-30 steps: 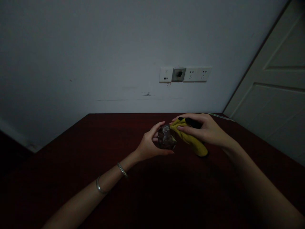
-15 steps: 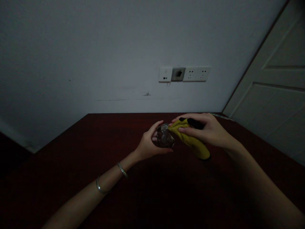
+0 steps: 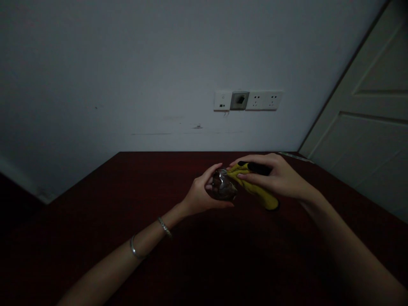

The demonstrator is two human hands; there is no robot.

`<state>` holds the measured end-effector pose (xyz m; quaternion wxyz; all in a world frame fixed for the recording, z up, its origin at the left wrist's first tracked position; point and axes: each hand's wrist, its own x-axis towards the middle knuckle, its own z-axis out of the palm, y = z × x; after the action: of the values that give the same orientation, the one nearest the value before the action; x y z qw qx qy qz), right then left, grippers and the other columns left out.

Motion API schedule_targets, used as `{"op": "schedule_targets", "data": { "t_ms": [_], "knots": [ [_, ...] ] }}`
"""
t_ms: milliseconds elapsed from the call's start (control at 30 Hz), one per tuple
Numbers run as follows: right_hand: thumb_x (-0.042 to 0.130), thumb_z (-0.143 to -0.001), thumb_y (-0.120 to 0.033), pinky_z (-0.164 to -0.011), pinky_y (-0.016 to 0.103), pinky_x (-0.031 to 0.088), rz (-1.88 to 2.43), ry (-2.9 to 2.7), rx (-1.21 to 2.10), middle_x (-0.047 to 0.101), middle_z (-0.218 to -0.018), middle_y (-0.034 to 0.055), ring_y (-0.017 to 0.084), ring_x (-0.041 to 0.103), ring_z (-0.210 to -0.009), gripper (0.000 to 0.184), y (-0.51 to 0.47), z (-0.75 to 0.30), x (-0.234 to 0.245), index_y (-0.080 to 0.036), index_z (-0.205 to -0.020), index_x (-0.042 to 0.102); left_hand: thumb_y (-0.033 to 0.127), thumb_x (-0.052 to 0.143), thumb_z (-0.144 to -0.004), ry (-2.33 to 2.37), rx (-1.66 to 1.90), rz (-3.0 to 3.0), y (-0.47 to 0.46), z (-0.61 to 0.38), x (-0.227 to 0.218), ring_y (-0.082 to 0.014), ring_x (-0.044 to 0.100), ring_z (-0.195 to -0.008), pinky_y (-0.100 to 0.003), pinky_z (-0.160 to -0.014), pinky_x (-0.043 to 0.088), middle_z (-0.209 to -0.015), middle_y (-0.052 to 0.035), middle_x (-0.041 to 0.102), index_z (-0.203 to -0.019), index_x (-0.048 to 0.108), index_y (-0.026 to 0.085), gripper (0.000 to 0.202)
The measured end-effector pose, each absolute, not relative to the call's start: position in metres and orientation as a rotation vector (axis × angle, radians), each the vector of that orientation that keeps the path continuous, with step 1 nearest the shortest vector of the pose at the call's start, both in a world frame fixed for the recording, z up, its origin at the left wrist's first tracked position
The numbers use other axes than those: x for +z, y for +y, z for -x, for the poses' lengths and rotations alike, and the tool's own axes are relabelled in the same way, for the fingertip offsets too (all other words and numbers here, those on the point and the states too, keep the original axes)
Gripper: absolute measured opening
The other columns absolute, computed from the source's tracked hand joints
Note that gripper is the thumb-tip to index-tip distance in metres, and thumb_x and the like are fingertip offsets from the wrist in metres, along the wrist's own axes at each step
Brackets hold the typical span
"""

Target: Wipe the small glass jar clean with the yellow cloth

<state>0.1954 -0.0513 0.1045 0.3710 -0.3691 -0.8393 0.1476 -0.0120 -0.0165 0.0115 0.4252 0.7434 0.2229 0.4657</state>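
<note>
My left hand [image 3: 204, 191] is curled round a small, shiny, dark brown rounded object [image 3: 223, 187], clear-looking in parts; the dim light hides its exact kind. My right hand [image 3: 274, 174] pinches a yellow cloth [image 3: 255, 189] with black edging between thumb and fingers. One bunched end of the cloth touches the upper right of the shiny object, while the other end hangs down to the right. Both hands are held above the dark red table [image 3: 153, 182]. Some fingertips of the right hand are hidden behind the cloth.
Behind the table rises a pale wall with a row of sockets [image 3: 247, 100]. A white panelled door [image 3: 376, 110] stands on the right. A thin, pale strip [image 3: 296, 157] lies along the table's back right edge.
The shiny object has turned slightly in my left hand and sits a little lower and further right. My right hand and the cloth have shifted slightly against it.
</note>
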Motion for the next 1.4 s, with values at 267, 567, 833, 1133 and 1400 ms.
{"op": "schedule_targets", "data": {
  "t_ms": [267, 567, 833, 1133, 1400],
  "knots": [
    [0.066, -0.082, -0.032, -0.074, 0.027, 0.054, 0.838, -2.318, 0.515, 0.075, -0.094, 0.0025, 0.017, 0.07, -0.079, 0.025, -0.059, -0.19, 0.111, -0.021, -0.104, 0.07, 0.025, 0.089, -0.049, 0.573, 1.191, -1.819, -0.015, 0.012, 0.009, -0.0312, 0.063, -0.107, -0.045, -0.089, 0.056, -0.125, -0.0172, 0.059, -0.137, 0.038, 0.018, 0.102],
    [0.066, -0.08, -0.037, -0.084, 0.037, 0.054, 0.968, -2.067, 0.379, 0.074, -0.102, 0.0044, 0.024, 0.069, -0.092, 0.026, -0.055, -0.19, 0.107, -0.023, -0.1, 0.072, 0.03, 0.089, -0.049, 0.583, 1.194, -1.877, -0.017, 0.014, 0.011, -0.0314, 0.063, -0.109, -0.043, -0.088, 0.057, -0.128, -0.0178, 0.057, -0.137, 0.038, 0.019, 0.103],
    [0.065, -0.081, -0.033, -0.082, 0.036, 0.054, 0.949, -2.14, 0.335, 0.074, -0.101, 0.0045, 0.022, 0.069, -0.09, 0.026, -0.054, -0.192, 0.104, -0.021, -0.103, 0.071, 0.032, 0.09, -0.046, 0.542, 1.232, -2.001, -0.018, 0.011, 0.008, -0.0345, 0.055, -0.119, -0.048, -0.098, 0.051, -0.134, -0.018, 0.053, -0.136, 0.042, 0.018, 0.103],
    [0.065, -0.082, -0.027, -0.072, 0.026, 0.053, 0.863, -2.303, 0.466, 0.075, -0.093, 0.0022, 0.017, 0.07, -0.079, 0.023, -0.062, -0.188, 0.113, -0.02, -0.102, 0.071, 0.031, 0.089, -0.049, 0.587, 1.234, -1.93, -0.014, 0.01, 0.004, -0.0319, 0.062, -0.109, -0.047, -0.094, 0.053, -0.122, -0.0173, 0.061, -0.138, 0.037, 0.015, 0.104],
    [0.066, -0.081, -0.031, -0.079, 0.029, 0.054, 0.999, -2.146, 0.373, 0.074, -0.1, 0.0022, 0.019, 0.069, -0.088, 0.022, -0.059, -0.189, 0.109, -0.02, -0.1, 0.071, 0.03, 0.09, -0.048, 0.576, 1.25, -1.986, -0.015, 0.008, -0.001, -0.0335, 0.059, -0.113, -0.05, -0.1, 0.049, -0.129, -0.0177, 0.057, -0.138, 0.039, 0.017, 0.104]
  ]
}}
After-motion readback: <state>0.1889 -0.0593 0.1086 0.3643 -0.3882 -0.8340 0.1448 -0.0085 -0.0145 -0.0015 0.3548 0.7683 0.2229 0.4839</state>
